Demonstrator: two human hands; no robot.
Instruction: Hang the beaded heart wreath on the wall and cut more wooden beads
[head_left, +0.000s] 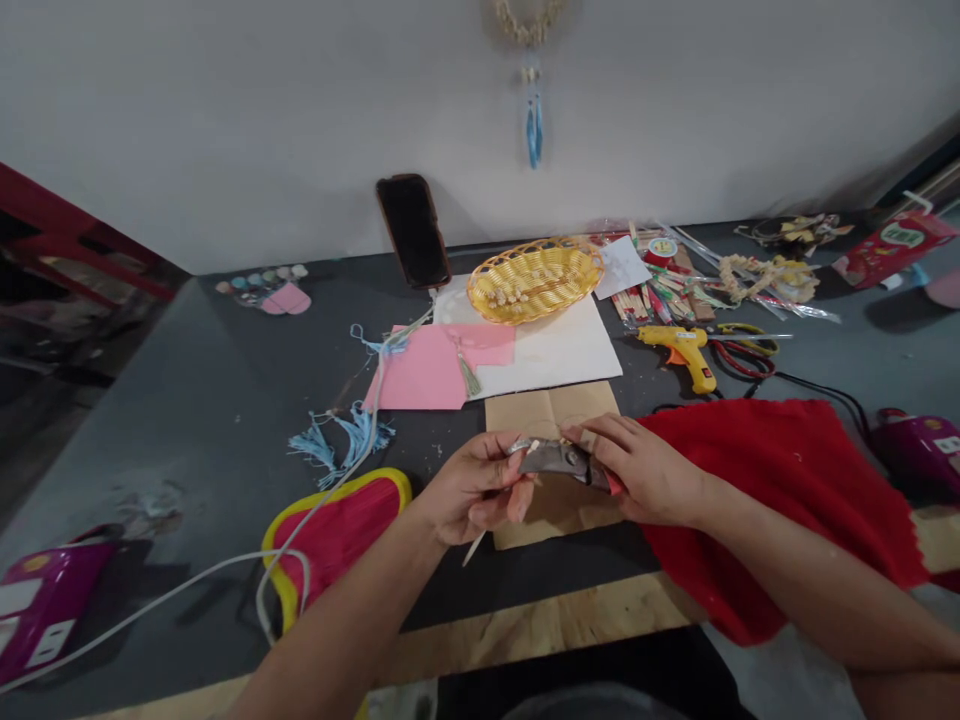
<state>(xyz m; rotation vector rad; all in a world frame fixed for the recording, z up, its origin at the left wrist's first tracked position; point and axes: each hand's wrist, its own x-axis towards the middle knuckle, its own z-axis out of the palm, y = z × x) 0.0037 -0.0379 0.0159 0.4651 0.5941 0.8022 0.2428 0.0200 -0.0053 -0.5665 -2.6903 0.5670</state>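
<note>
My right hand (pixel 637 465) is closed around a plier-like hand tool (pixel 559 460) with dark grey metal jaws, a round pivot and a bit of reddish handle. The jaws point left, toward my left hand (pixel 480 485). Its thumb and fingers pinch a small pale piece (pixel 534 447) at the jaw end; its exact kind is too small to tell. A thin pale stick (pixel 474 549) shows below my left hand. Both hands are above a sheet of brown cardboard (pixel 517 525) on the dark table. A thin thread or wire curves near my right fingertips.
A yellow basket (pixel 585 262) holding small pale pieces stands behind, near pink paper (pixel 420 385). At right are a yellow glue gun (pixel 675 345) and red cloth (pixel 750 450). A white cable (pixel 379 400) crosses the left side past blue tassels (pixel 360 435). A phone (pixel 412 230) leans on the wall.
</note>
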